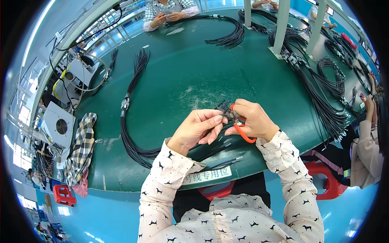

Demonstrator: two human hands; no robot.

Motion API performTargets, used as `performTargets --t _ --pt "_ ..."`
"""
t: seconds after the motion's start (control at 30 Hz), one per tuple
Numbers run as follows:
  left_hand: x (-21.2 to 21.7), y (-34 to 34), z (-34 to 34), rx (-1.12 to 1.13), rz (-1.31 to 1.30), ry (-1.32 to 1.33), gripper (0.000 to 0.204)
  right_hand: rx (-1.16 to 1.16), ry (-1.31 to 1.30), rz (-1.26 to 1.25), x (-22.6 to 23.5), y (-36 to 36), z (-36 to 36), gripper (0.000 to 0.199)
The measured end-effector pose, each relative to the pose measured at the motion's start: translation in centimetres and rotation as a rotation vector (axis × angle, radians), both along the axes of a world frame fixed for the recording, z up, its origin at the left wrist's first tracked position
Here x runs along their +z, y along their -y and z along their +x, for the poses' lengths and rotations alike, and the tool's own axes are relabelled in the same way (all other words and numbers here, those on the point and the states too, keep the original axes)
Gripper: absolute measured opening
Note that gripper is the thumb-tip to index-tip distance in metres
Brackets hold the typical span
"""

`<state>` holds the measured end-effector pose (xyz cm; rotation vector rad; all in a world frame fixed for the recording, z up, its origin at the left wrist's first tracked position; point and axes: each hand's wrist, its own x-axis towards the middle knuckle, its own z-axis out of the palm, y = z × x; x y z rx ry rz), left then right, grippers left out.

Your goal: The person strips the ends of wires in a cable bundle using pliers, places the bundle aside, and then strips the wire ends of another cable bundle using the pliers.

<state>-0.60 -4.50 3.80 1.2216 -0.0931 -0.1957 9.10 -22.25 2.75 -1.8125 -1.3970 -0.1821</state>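
My left hand point(199, 128) pinches the ends of a few thin black cables point(222, 106) above the near edge of the green table. In my right hand point(256, 120) is a pair of small cutting pliers point(245, 134) with orange-red handles. Their jaws are close to the left fingertips, at the cables; whether the blades touch a cable I cannot make out. A long black cable bundle point(129, 141) curves along the table from the left toward my left wrist, with a whitish tie round it. Loose cable ends point(221, 164) lie below my hands.
Pale clippings point(198, 97) are scattered on the green table point(178, 69). More cable bundles point(231, 38) lie at the back, and a large one point(312, 89) on the right, by metal posts point(280, 30). A white machine point(59, 125) stands left. Co-workers sit across and at right.
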Motion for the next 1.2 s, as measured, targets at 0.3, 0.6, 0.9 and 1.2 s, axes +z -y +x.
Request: performTargets --t 0.3,0.6,0.9,1.2 --pt "-0.2 0.6 0.3 0.026 0.024 0.019 0.018 0.044 -0.041 0.084 -1.0 0.8 2.0 0.042" --pt "-0.8 2.2 0.2 0.038 0.075 -0.038 0.017 0.233 -0.899 0.21 -0.7 -0.6 0.1 0.011" --pt "-1.7 2.4 0.8 0.071 -0.038 -0.065 0.016 0.203 -1.068 0.44 -2.7 -1.7 -0.3 0.008" --pt "-3.1 3.7 1.5 0.302 0.258 0.122 0.01 -0.021 -0.932 0.371 -2.3 -1.9 -0.2 0.013"
